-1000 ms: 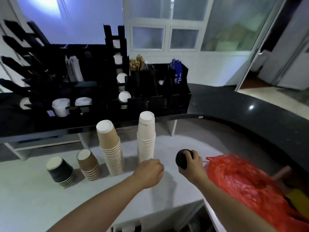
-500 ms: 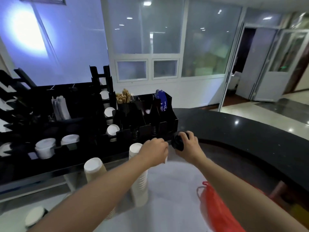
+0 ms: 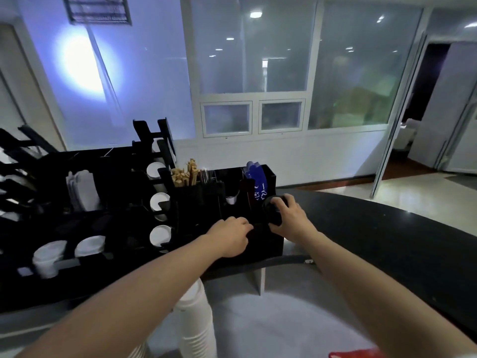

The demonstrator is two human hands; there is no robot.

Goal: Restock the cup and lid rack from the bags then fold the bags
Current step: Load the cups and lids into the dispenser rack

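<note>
My right hand (image 3: pixel 290 218) grips a stack of black lids (image 3: pixel 272 211) right at the front right corner of the black cup and lid rack (image 3: pixel 196 202) on the dark counter. My left hand (image 3: pixel 231 235) rests with curled fingers against the rack's front, beside the lids; whether it holds anything is hidden. White lids (image 3: pixel 160 235) sit in the rack's slots. A stack of white paper cups (image 3: pixel 197 326) stands on the lower table under my left forearm. A corner of the red bag (image 3: pixel 358 354) shows at the bottom edge.
The curved black counter (image 3: pixel 387 244) runs to the right. Wooden stirrers (image 3: pixel 185 173) and blue packets (image 3: pixel 256 177) fill the rack's upper compartments. More white lids (image 3: pixel 90 245) lie at the left. A white support panel (image 3: pixel 260 280) stands under the counter.
Both hands have risen from the lower table to the rack, the right one carrying the black lids. My view has lifted, so the cup stacks and red bag have dropped mostly out of frame.
</note>
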